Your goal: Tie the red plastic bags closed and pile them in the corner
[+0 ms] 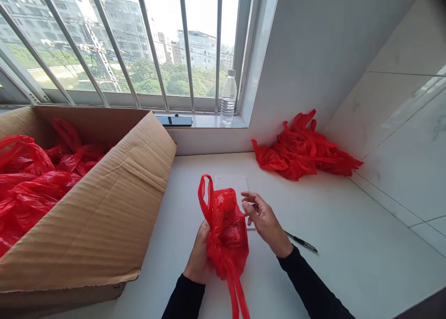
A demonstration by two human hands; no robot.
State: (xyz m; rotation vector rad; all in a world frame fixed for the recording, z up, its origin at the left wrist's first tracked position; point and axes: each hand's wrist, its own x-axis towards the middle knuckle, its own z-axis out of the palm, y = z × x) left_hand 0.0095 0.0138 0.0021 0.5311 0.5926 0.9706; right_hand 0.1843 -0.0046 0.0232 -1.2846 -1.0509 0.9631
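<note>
A red plastic bag [230,235], gathered with its handles sticking out above and below, is held over the white tabletop. Something bulky fills it, but the film hides what that is. My left hand [200,254] grips the bag from its left side, most of the fingers hidden behind it. Just right of the bag, my right hand [263,219] has its fingers bent and apart, with nothing visible in them. Partly covered by the bag, a white sheet or pad [240,184] lies on the table. Close to my right wrist lies a black pen [303,242].
At the left stands an open cardboard box [114,202] holding several red plastic bags [38,184]. More red bags [306,149] are heaped against the wall at the back right. On the windowsill are a phone [174,120] and a clear water bottle [228,98], before a barred window.
</note>
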